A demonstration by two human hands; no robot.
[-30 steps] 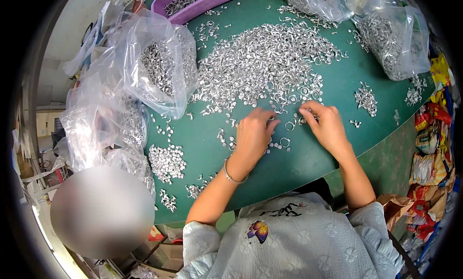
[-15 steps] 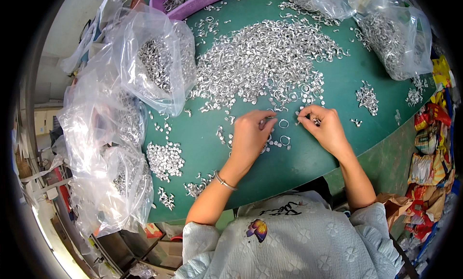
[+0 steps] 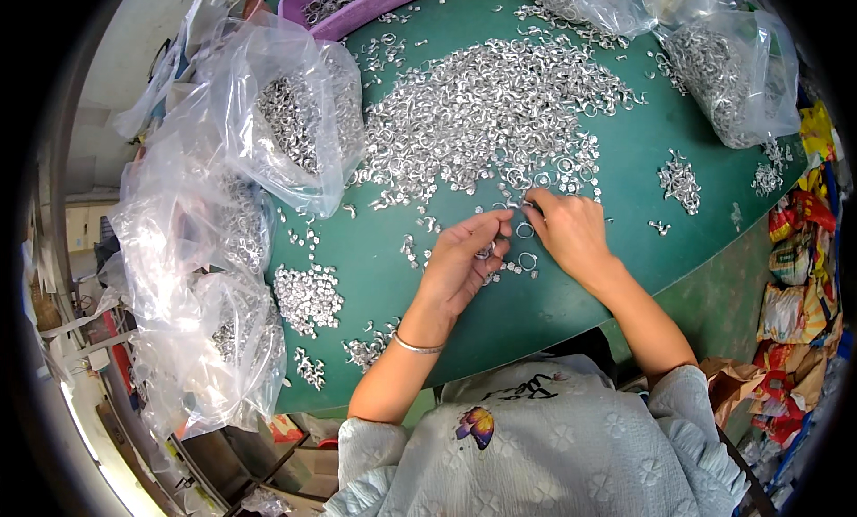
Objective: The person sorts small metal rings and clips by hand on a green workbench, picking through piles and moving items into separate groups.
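A wide heap of small silver rings (image 3: 491,106) lies on the green table, just beyond my hands. My left hand (image 3: 460,262) is turned partly palm up, its fingers curled around small silver metal pieces (image 3: 485,250), with thumb and forefinger together at the tip. Close to its right, my right hand (image 3: 573,236) is pinched at the near edge of the heap; what sits between those fingertips is too small to make out. Below the fingertips, an upper loose ring (image 3: 525,231) and a lower loose ring (image 3: 528,262) lie on the table between my hands.
Clear plastic bags of silver pieces (image 3: 290,124) crowd the left side; another bag (image 3: 723,79) stands at the back right. A purple tray (image 3: 375,6) sits at the far edge. Small piles lie left (image 3: 308,300) and right (image 3: 680,185) on the table (image 3: 571,307).
My right hand has moved left, close to my left hand. The left hand has rolled palm up, showing silver pieces in its curled fingers.
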